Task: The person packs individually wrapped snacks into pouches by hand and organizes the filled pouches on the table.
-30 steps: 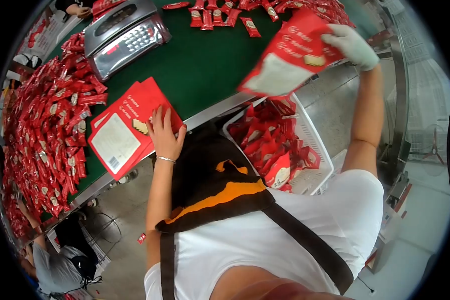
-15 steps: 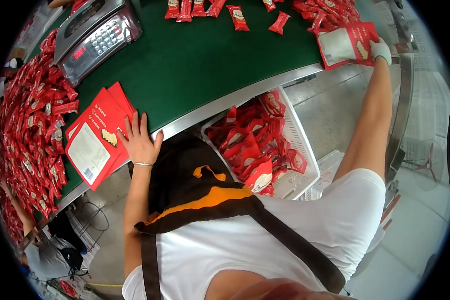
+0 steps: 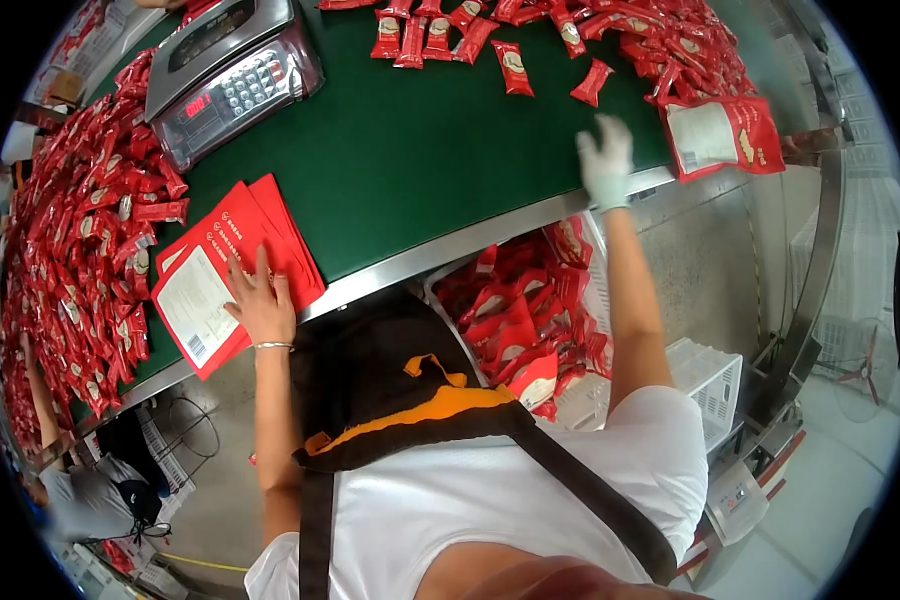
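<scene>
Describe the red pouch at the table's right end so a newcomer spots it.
Follow the green tabletop to its right end, past the gloved right hand. There, in front of a pile of small red packets, the red pouch lies at the near edge. It is far larger than those packets and bears a big whitish panel.

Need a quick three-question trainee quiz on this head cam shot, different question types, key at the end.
1. What is the left hand resting on?
2. True or false: the right hand is holding something.
3. Fill in: near the front edge of the green tabletop, red packs sit in a white ____.

Key:
1. Flat red pouches.
2. False; it is empty, with its fingers spread.
3. Basket.
</scene>
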Demonstrator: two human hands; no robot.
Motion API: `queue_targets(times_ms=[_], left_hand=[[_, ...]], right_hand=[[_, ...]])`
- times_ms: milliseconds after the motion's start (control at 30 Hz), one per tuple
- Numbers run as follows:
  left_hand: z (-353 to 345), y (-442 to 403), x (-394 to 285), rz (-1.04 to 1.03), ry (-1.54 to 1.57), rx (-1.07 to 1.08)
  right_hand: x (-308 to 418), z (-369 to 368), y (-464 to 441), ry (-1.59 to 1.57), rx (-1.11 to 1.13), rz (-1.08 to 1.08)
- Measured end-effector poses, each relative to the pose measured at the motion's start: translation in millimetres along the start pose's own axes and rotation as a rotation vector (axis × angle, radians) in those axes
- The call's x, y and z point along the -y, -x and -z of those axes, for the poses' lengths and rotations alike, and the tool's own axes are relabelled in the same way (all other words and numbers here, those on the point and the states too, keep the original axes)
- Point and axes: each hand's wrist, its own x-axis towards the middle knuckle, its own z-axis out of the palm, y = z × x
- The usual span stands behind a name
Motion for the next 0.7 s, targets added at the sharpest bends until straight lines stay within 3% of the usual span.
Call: queue_targets(times_ms=[67, 133, 167, 200, 267, 300, 333, 400, 433, 533, 667, 700], left_hand=[[-22, 1, 17, -0.030, -0.186, 0.009], [-15, -2, 22, -0.083, -0.187, 0.125], [-12, -3, 18, -0.075, -0.168, 0.138], [-8, -4, 22, -0.066, -0.171, 0.127], [-11, -5, 18, -0.070, -0.131, 0.159], [-10, -6, 17, -0.074, -0.111, 0.160], [-12, -7, 18, -0.100, -0.119, 0.173], [-17, -11, 26, -0.088, -0.053, 0.152], [-20, -15, 34, -0.111, -0.064, 0.157], [-22, -26, 41, -0.102, 0.055, 0.212], [7, -21, 0, -0.109, -0.203, 0.360], [3, -15, 5, -0.119, -0.219, 0.343]], right_hand=[[22, -30, 13, -0.057, 0.076, -0.142], [34, -40, -32, -0.035, -0.211, -0.128], [23, -48, -33, -0.037, -0.224, -0.108], [38, -50, -78, 0.040, -0.241, -0.222], [37, -62, -101, 0.015, -0.174, -0.362], [46, -76, -127, 0.134, 0.046, -0.564], [41, -85, -136, 0.280, 0.323, -0.596], [57, -103, -133, 0.395, 0.368, -0.529], [53, -123, -126, 0.313, 0.228, -0.517], [59, -120, -120, 0.208, 0.266, -0.521], [52, -93, -114, 0.197, 0.213, -0.489], [31, -88, -95, 0.141, -0.012, -0.395]])
